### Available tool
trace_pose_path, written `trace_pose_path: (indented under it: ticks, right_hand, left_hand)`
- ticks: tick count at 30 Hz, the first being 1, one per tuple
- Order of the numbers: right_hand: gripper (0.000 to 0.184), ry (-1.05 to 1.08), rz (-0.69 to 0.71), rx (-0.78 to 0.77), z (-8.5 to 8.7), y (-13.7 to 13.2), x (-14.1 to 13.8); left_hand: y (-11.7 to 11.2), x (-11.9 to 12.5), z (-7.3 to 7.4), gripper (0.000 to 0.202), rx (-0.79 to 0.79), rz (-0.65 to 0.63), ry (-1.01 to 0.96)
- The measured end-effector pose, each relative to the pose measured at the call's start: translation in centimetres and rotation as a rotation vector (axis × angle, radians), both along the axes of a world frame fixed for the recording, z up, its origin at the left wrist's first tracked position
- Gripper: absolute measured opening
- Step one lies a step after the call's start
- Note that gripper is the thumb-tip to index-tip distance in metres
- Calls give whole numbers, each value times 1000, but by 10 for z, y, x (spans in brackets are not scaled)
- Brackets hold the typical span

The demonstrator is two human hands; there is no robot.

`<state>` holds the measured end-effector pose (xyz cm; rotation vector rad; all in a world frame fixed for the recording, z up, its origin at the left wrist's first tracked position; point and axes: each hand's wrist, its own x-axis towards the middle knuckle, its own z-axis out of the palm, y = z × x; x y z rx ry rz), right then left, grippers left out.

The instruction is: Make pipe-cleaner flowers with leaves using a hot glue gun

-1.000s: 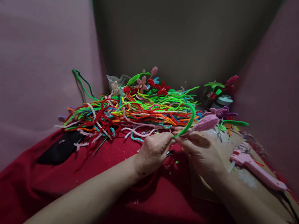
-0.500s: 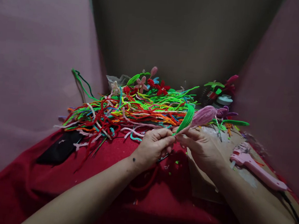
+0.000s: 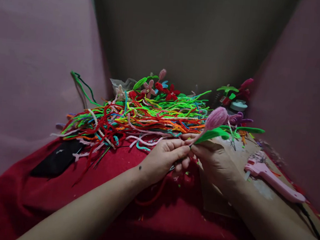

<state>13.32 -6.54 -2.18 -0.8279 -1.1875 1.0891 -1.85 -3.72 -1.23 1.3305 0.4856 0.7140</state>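
My left hand (image 3: 164,158) and my right hand (image 3: 214,162) meet over the red cloth (image 3: 93,196), both pinched on the stem of a pink pipe-cleaner flower bud (image 3: 216,118). A green pipe-cleaner leaf (image 3: 212,134) sticks out to the right from the stem, just under the bud. The stem itself is mostly hidden between my fingers. Behind my hands lies a large heap of loose pipe cleaners (image 3: 137,120) in red, green, orange, yellow and pink.
Finished pipe-cleaner flowers (image 3: 162,90) stand at the back of the heap. A pink glue gun (image 3: 271,178) lies on a brown board (image 3: 245,160) at the right. A black object (image 3: 58,158) rests on the cloth at the left. More flowers and a small jar (image 3: 238,105) sit back right.
The green leaf piece has swung down from an arch beside the bud to a flatter position pointing right. My hands have stayed together and shifted slightly; the view moved a little left.
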Motion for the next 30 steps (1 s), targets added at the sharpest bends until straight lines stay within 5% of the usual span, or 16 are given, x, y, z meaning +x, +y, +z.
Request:
trace_pose_path:
  ticks: [3,5,11,17,24,30]
  right_hand:
    - [17,-8,-46,-9,-3,0,-5]
    - [17,-51,-65,-9,0,0,-8]
    - [9,-171,-99,31,18,13,-11]
    - [11,134,-16,-14,14,37,-6]
    - [20,-33,34,5,14,37,4]
    - [18,60,210,-7,5,39,5]
  left_hand:
    - [-2,1,-4,9,544,317,160]
    - [0,0,-9,16,689,403,216]
    - [9,3,5,24,335,356,127]
    - [27,14,28,18,192,306,85]
    - [39,18,6,26,-111,37,-155]
    - [37,7,-6,14,-315,-159,-295]
